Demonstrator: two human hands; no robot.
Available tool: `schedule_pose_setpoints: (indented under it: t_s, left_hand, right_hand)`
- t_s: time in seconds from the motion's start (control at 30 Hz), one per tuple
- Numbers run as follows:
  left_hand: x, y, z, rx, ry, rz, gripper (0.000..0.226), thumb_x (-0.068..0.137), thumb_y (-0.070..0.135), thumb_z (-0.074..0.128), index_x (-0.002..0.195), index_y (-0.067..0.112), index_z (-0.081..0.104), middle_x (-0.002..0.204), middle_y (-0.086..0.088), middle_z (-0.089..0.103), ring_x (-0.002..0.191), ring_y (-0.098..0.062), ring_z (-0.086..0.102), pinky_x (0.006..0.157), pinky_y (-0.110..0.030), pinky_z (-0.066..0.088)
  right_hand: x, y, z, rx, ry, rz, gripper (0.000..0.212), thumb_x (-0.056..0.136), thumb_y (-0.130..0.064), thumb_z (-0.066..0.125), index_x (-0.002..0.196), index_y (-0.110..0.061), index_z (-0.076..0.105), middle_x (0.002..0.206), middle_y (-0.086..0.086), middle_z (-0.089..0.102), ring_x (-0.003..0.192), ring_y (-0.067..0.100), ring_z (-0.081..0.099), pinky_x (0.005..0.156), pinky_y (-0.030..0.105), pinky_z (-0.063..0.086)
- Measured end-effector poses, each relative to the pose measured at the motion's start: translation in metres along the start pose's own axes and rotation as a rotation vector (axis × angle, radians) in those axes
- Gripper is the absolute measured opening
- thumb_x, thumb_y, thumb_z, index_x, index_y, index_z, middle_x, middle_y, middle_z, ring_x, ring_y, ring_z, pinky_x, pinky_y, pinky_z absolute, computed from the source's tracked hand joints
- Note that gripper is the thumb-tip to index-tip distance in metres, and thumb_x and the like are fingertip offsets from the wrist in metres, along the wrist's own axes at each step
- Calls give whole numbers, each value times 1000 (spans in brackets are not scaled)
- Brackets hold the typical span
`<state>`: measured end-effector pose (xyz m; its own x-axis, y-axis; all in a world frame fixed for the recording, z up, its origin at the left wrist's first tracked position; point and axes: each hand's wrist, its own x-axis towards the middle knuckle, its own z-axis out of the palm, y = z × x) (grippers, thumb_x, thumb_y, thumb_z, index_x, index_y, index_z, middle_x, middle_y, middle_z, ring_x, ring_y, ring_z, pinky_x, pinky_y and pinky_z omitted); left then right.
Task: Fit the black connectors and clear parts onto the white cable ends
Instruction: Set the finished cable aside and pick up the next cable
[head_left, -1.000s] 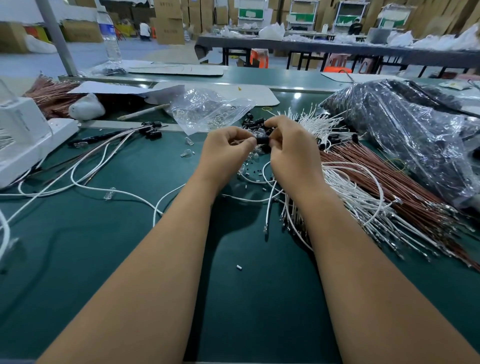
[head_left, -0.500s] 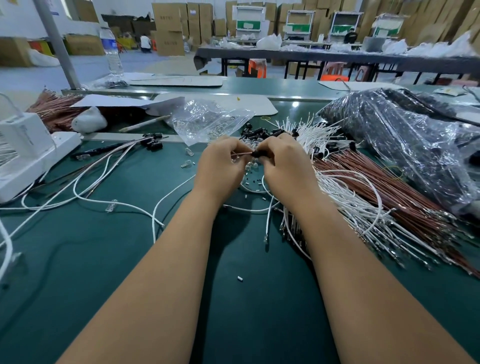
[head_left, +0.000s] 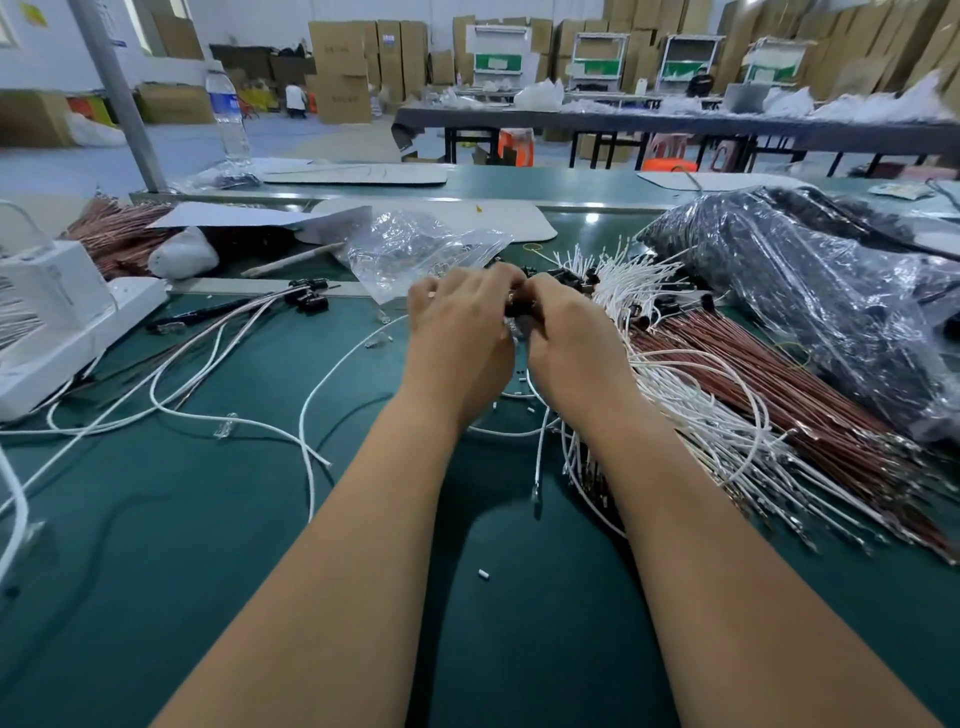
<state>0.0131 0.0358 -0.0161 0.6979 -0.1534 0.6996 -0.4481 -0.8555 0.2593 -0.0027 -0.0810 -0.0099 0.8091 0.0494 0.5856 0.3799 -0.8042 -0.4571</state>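
- The left hand (head_left: 457, 332) and right hand (head_left: 566, 338) meet knuckle to knuckle above the middle of the desk (head_left: 156, 571). Both have fingers curled inward around a small black connector (head_left: 517, 307), which shows only as a dark sliver in the gap between them.
- Judged from the task, this two-handed pinch steadies the connector while a cable end is pushed into it. The cable end itself is hidden by the fingers.
- A white cable (head_left: 537, 457) hangs from under the hands toward the desk's near edge, so its slack stays out of the work.
- The white cable bundle (head_left: 675, 395) lies just right of the right hand, with loose black connectors (head_left: 636, 314) on its far end, within short reach.
- A clear bag (head_left: 415, 249) sits just beyond the hands.
- Finished cables (head_left: 197, 353) with black ends lie toward the left edge, apart from the stock.
- Clear parts (head_left: 226, 426) lie among the finished cables.
- Brown wires (head_left: 805, 395) and a dark wrapped bag (head_left: 810, 291) occupy the right side.
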Motion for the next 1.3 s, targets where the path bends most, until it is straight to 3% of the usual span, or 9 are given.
schedule_pose_setpoints:
  t_s: [0.17,0.27,0.43,0.53,0.63,0.8,0.93,1.1,1.3]
  left_hand:
    - [-2,-6,0,-144,15,-64,56,77,-5,49,124,24,54,102,3,67,109,-21,50,87,-32,24]
    - [0,-11,1,-150,20,-130,50,84,0,51,126,27,52,93,7,65,105,-18,51,83,-29,20]
    - [-2,-27,-3,-105,29,-353,40,83,3,50,111,29,62,93,10,67,105,-20,49,80,-29,17]
    - [-3,-16,-2,-79,33,-254,28,80,11,54,95,30,69,103,13,67,106,-17,48,80,-31,17]
    - [-3,-3,1,-47,-12,-103,17,83,22,59,95,29,70,105,11,68,107,-16,50,88,-34,17]
    - [-1,-7,0,-103,-54,-208,16,89,29,60,99,33,72,94,14,68,112,-15,47,80,-31,14]
    - [-1,-12,0,-113,-65,-235,13,90,28,62,96,31,73,78,18,57,110,-14,45,74,-30,11]
    - [-2,-16,-2,-131,-34,-260,14,91,28,61,100,31,71,81,18,56,106,-13,43,77,-31,14]
    - [-1,-16,-5,-170,-41,-245,15,91,25,61,102,26,71,89,11,63,108,-19,44,83,-31,22]
  right_hand:
    - [-1,-8,0,24,-29,15,19,92,-5,51,109,-11,58,100,9,67,90,28,60,75,38,48]
    - [-2,-5,0,-128,-18,13,19,91,-3,50,107,-13,55,94,5,66,83,27,59,63,34,41]
    - [-3,-1,-2,-200,-61,14,19,90,-1,50,104,-13,54,91,5,64,78,25,57,61,33,42]
    - [-3,-1,0,-124,-78,14,18,93,-4,49,107,-14,55,92,5,65,78,24,56,62,32,39]
    - [-2,1,0,-39,-88,50,16,95,-10,50,108,-15,56,94,5,65,82,25,57,67,35,45]
    - [-2,2,0,83,-77,81,14,95,-14,53,106,-19,59,94,-1,64,82,18,56,68,32,43]
    - [-1,5,1,94,-52,146,10,96,-17,50,102,-18,58,88,-3,60,78,17,54,64,31,39]
    - [1,11,1,164,-34,233,8,99,-22,48,91,-22,52,81,-9,56,71,0,48,57,23,33]
    - [2,13,3,266,22,220,13,95,-17,55,85,-24,57,73,-14,57,67,0,52,58,20,37]
